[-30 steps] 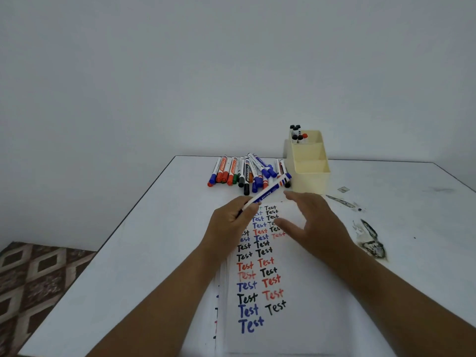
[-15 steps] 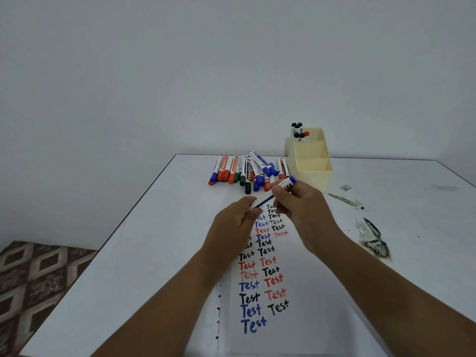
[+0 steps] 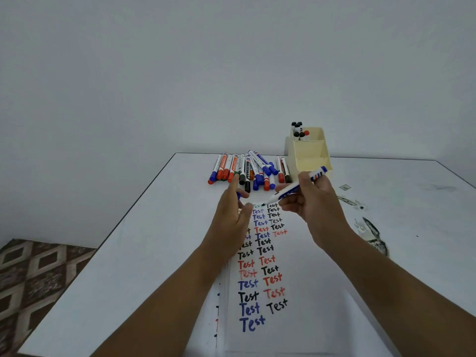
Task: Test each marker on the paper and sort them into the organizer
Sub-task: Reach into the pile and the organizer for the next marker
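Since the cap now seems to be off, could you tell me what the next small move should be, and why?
Probably lower the blue marker until its tip meets the paper and write a test word. The right hand holds it uncapped, tip down just above the rows; the left hand seems to hold the blue cap.

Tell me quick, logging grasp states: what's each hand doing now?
Left hand: pinches a small blue cap.
Right hand: holds the uncapped blue marker.
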Action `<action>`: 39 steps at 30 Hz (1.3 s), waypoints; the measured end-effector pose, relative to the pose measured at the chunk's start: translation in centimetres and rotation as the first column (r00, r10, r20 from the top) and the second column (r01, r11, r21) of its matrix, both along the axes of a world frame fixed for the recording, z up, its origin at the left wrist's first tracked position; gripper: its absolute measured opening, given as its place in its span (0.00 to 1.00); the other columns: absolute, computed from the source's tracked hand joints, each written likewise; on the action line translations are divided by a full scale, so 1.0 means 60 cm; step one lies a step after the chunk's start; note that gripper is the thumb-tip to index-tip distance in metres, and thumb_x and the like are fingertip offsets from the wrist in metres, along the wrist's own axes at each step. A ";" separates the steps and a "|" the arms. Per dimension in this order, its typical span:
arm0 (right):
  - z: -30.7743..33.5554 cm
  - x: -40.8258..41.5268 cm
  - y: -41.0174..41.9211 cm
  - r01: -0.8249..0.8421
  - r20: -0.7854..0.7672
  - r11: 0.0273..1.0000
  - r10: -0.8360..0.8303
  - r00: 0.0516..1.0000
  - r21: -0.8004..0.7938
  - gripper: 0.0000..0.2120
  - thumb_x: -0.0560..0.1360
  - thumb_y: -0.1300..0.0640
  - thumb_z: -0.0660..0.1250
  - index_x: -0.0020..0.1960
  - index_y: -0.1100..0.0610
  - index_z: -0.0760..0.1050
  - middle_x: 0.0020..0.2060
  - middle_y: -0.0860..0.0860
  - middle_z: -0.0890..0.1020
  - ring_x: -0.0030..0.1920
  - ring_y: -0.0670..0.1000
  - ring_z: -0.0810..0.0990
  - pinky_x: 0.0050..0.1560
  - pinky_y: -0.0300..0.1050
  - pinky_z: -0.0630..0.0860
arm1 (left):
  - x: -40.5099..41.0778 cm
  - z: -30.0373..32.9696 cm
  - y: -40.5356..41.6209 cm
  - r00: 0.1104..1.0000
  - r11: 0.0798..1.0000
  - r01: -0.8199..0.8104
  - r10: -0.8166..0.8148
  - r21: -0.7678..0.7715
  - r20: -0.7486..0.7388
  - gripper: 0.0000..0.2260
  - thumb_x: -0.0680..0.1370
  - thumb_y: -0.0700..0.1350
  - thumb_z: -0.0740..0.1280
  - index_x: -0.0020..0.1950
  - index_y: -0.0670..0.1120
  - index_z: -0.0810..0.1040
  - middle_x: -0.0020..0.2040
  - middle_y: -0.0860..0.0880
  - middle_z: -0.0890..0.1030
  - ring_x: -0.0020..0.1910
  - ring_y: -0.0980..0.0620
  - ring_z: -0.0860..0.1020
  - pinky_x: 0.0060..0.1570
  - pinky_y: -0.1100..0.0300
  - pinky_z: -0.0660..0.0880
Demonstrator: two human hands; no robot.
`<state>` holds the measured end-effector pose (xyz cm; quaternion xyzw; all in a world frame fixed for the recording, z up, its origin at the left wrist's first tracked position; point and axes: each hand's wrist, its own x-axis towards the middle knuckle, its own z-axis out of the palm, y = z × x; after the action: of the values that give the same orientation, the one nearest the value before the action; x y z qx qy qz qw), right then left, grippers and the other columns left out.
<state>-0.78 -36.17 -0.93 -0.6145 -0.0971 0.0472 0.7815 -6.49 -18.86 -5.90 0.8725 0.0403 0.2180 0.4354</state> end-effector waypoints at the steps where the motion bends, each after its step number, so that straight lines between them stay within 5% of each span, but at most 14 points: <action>1: -0.002 0.002 -0.002 -0.003 0.021 1.000 0.003 1.000 -0.026 0.08 0.84 0.54 0.60 0.59 0.58 0.69 0.45 0.60 0.86 0.36 0.56 0.84 0.39 0.48 0.82 | 0.002 0.000 0.000 1.000 1.000 -0.024 0.024 0.007 0.007 0.27 0.84 0.44 0.59 0.80 0.56 0.51 0.62 0.58 0.73 0.54 0.63 0.73 0.53 0.71 0.72; 6: -0.009 0.002 -0.014 0.040 0.266 0.936 0.058 0.962 -0.349 0.12 0.79 0.60 0.69 0.57 0.48 0.70 0.43 0.55 0.85 0.40 0.56 0.83 0.44 0.47 0.83 | 0.000 0.002 0.000 0.996 0.996 -0.082 0.081 0.035 0.042 0.19 0.83 0.41 0.62 0.73 0.52 0.66 0.67 0.59 0.73 0.65 0.57 0.73 0.51 0.81 0.66; 9: -0.013 0.011 -0.022 0.069 0.376 0.868 0.140 0.916 -0.491 0.19 0.80 0.57 0.68 0.65 0.40 0.68 0.42 0.56 0.83 0.39 0.56 0.79 0.43 0.48 0.79 | -0.002 0.000 0.000 0.995 0.994 -0.093 0.092 0.064 0.029 0.19 0.83 0.44 0.64 0.74 0.52 0.68 0.69 0.55 0.75 0.65 0.57 0.74 0.50 0.81 0.65; 12: -0.013 0.016 -0.027 0.133 0.430 0.752 0.215 0.877 -0.646 0.29 0.81 0.53 0.66 0.79 0.43 0.60 0.43 0.57 0.82 0.41 0.53 0.78 0.40 0.33 0.73 | -0.005 0.005 0.001 0.994 0.995 -0.097 0.095 0.030 0.049 0.19 0.84 0.45 0.63 0.74 0.53 0.68 0.67 0.60 0.74 0.64 0.60 0.73 0.51 0.83 0.65; 15: 0.001 0.014 -0.029 0.182 0.429 0.529 0.393 0.813 -0.829 0.30 0.83 0.51 0.63 0.81 0.42 0.54 0.53 0.55 0.82 0.45 0.50 0.78 0.41 0.34 0.70 | -0.009 0.010 0.001 0.994 0.996 -0.089 0.091 -0.025 0.067 0.16 0.83 0.43 0.63 0.71 0.54 0.70 0.63 0.64 0.73 0.62 0.62 0.73 0.52 0.81 0.67; 18: 0.002 0.020 -0.035 0.480 0.508 0.225 0.604 0.614 -0.848 0.29 0.83 0.49 0.63 0.81 0.44 0.56 0.53 0.51 0.83 0.48 0.51 0.74 0.45 0.42 0.69 | -0.016 0.011 0.001 0.997 0.998 -0.065 0.063 0.026 0.054 0.16 0.84 0.41 0.62 0.70 0.52 0.74 0.61 0.58 0.78 0.54 0.65 0.77 0.54 0.76 0.72; 21: -0.007 0.035 -0.048 0.658 0.587 0.204 0.684 0.434 -0.725 0.28 0.77 0.50 0.72 0.76 0.44 0.68 0.39 0.49 0.82 0.39 0.49 0.68 0.37 0.46 0.64 | -0.017 0.010 0.001 0.996 0.993 -0.056 0.048 0.104 0.080 0.16 0.83 0.40 0.62 0.70 0.50 0.77 0.57 0.57 0.79 0.49 0.62 0.78 0.54 0.73 0.73; 24: -0.006 0.041 -0.053 0.721 0.612 0.208 0.706 0.357 -0.661 0.28 0.74 0.51 0.75 0.72 0.45 0.72 0.37 0.50 0.83 0.38 0.52 0.74 0.37 0.46 0.64 | -0.013 0.010 0.002 0.993 0.991 -0.108 0.103 0.082 0.061 0.15 0.84 0.45 0.61 0.70 0.51 0.76 0.58 0.59 0.78 0.54 0.62 0.75 0.53 0.77 0.68; 32: -0.003 0.042 -0.052 0.718 0.517 0.082 0.750 0.412 -0.691 0.26 0.81 0.49 0.63 0.78 0.42 0.61 0.46 0.50 0.82 0.47 0.53 0.75 0.45 0.48 0.70 | -0.004 0.001 0.009 0.992 0.979 -0.066 0.043 0.195 0.122 0.14 0.83 0.43 0.62 0.68 0.48 0.78 0.59 0.51 0.82 0.53 0.63 0.73 0.53 0.80 0.64; 39: 0.000 0.046 -0.055 0.690 0.493 0.080 0.759 0.426 -0.719 0.24 0.83 0.50 0.59 0.78 0.40 0.61 0.48 0.49 0.80 0.49 0.51 0.72 0.45 0.47 0.66 | -0.001 -0.007 0.013 0.980 0.971 -0.042 -0.006 0.235 0.198 0.11 0.82 0.40 0.65 0.63 0.45 0.81 0.55 0.50 0.83 0.53 0.65 0.72 0.55 0.80 0.65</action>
<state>1.95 -39.47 -0.92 -0.8609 -0.4560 -0.2123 -0.0759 -6.55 -18.07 -6.30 0.8921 -0.0215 0.3108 0.3273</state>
